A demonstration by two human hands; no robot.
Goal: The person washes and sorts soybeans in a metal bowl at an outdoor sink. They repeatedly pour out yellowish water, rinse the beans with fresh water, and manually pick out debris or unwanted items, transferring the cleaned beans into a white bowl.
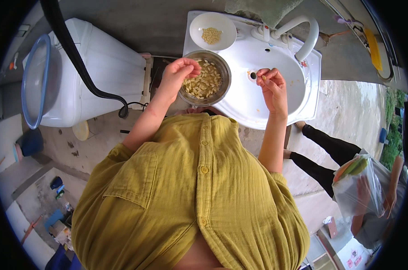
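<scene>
My left hand [181,73] is over the left rim of a stainless steel bowl [227,79]. Its thumb and fingers are drawn together, and whether anything is between them cannot be seen. Pale seeds [205,79], many of them, sit in liquid inside this bowl. Above the white washbasin [293,96], near the drain hole [253,75], my right hand [274,88] pinches a small yellowish bit [263,77] between thumb and finger. A white bowl [194,32] rests on the basin's back left corner with a small heap of seeds [211,35] in it.
A curved white faucet [312,37] arches over the basin's back right. Left stands a white washing machine [102,67] with a blue-rimmed tub [49,81] on it; a black strap [85,77] hangs before it. At right, another person [376,233] holds a clear plastic bag [355,192].
</scene>
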